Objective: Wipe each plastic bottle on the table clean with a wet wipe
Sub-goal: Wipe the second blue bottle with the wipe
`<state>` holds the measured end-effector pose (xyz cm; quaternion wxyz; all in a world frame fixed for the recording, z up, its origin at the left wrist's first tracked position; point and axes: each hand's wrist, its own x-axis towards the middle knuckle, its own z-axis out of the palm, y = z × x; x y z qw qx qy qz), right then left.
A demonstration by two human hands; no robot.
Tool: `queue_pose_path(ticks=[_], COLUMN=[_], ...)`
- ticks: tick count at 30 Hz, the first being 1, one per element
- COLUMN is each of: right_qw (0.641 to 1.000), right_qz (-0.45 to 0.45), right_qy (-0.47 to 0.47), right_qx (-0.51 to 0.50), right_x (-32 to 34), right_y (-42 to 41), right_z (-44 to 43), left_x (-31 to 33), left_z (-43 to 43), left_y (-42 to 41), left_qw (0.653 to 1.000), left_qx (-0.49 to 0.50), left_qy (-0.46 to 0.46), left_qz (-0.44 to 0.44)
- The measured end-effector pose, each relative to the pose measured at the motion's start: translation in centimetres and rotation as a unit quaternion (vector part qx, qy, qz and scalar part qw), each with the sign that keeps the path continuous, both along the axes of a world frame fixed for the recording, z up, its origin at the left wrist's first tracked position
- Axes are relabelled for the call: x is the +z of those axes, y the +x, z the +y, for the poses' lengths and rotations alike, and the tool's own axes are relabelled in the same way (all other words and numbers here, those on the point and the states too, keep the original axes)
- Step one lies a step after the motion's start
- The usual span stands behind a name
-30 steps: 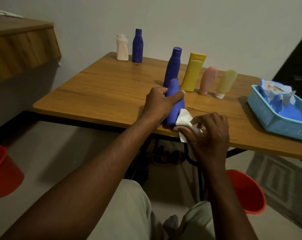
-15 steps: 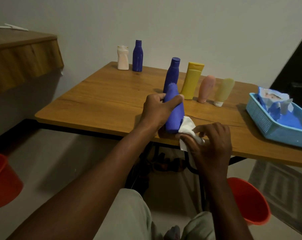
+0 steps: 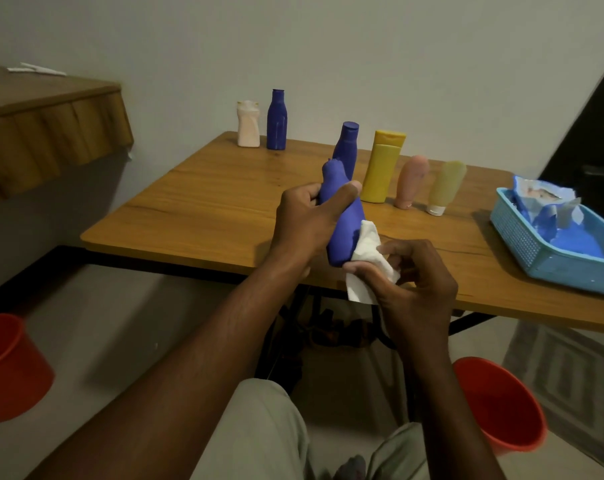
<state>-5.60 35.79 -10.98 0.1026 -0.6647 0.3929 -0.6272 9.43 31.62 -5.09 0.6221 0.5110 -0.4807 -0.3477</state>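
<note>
Head view: left hand is gripping the bottle, right hand is pinching the wipe on its base; rotating the bottle would help.

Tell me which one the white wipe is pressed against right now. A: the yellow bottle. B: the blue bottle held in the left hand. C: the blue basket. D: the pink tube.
B: the right hand holds the wipe against the lower part of the blue bottle that the left hand grips.
</note>
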Motion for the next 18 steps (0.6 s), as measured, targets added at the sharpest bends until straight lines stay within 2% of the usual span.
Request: queue_pose_path(ticks=[5,9,11,14,18], right_qw=[0.985,0.968,0.966,0.979,0.981], right_qz=[-0.14,-0.184,-0.17,-0.113,-0.055], right_qy=[0.067,0.119,0.137,0.128,0.126], right_qx=[0.073,0.123,0.135,0.114,0.136], right_x=[0.7,1.7,1.8,1.5,1.7], right_y=[0.8,1.4,2.0,2.6,3.5], right_z=[0.7,1.6,1.9,2.0,2.5], left_x=[0.7,0.5,0.0,-0.5,-0.6], left_z=[0.8,1.7,2.3,3.1,3.7], left_y=[-0.3,0.1,0.2,0.0,0.1], left_qw=[1.0,0.997,0.993,0.984,0.984], left_qx=[0.007,-0.072,-0.107,-0.14,-0.148], left_qy=[0.007,0.029,0.026,0.007,0.004], left_qz=[0.024,0.025,0.041,0.11,0.094])
